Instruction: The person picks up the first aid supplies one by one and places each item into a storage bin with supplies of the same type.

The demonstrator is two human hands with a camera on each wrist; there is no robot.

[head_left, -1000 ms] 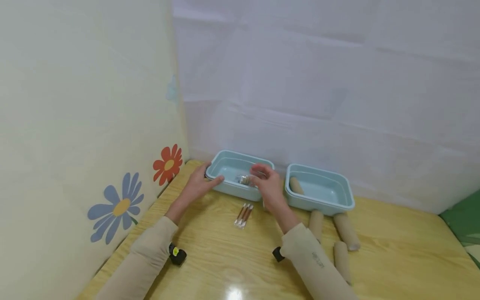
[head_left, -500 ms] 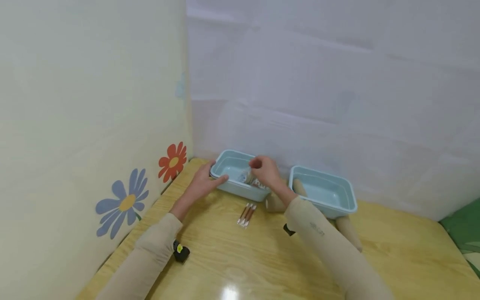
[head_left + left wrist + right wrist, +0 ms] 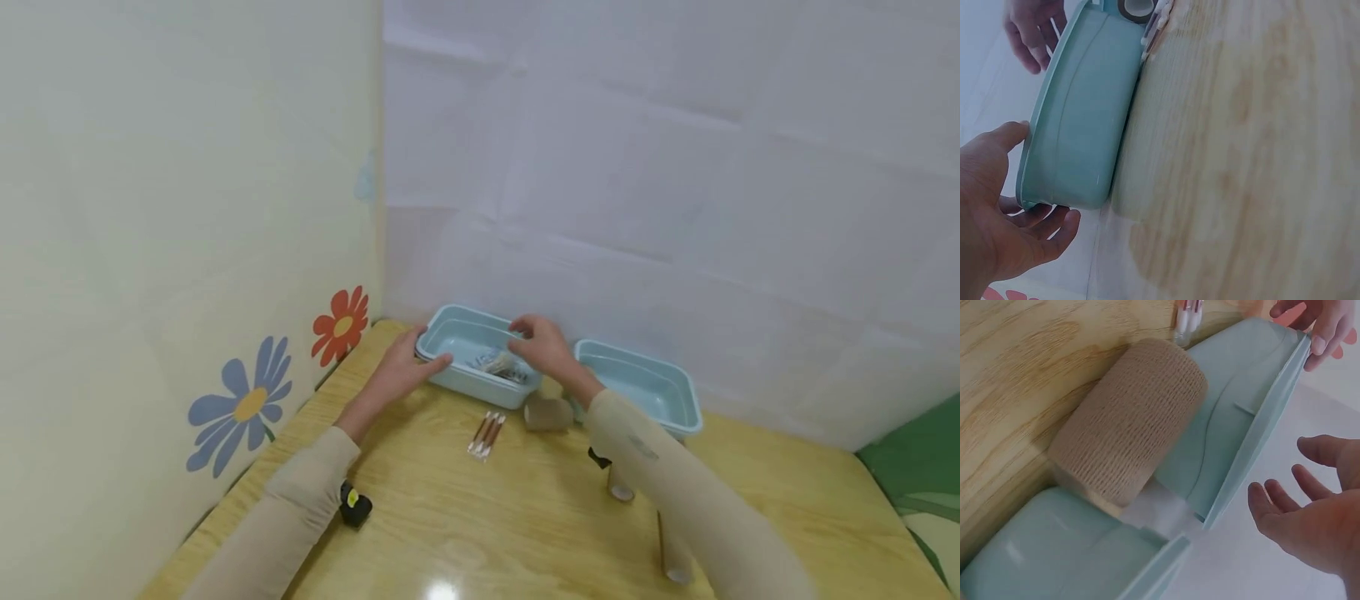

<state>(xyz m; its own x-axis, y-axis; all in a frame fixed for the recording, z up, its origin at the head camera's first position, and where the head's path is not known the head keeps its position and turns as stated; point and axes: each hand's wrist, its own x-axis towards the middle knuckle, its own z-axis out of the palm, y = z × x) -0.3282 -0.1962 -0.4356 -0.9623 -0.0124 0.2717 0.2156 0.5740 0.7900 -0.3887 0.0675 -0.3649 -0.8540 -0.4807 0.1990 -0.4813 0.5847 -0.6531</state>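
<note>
The left light blue plastic bin (image 3: 471,385) stands by the back wall. My left hand (image 3: 397,368) grips its left end, thumb on the rim and fingers bent against the outside in the left wrist view. Small clear packets (image 3: 501,365) lie inside, their contents too small to tell. Over the bin's right end hovers my right hand (image 3: 546,348). In the right wrist view its fingers (image 3: 1279,500) are loosely bent, apart from the rim, with nothing between them. Clear-wrapped brown sticks with white tips, like cotton swabs (image 3: 486,435), lie on the table in front.
A brown ribbed roll (image 3: 1135,419) lies between the bins. The second light blue bin (image 3: 678,392) stands to the right, partly behind my right sleeve. More brown tubes (image 3: 621,485) lie near that forearm. Walls close off the left and back.
My right hand has lifted slightly off the bin's contents and its fingers have opened. The packets inside show more. My left hand keeps its hold. The head view has shifted a little.
</note>
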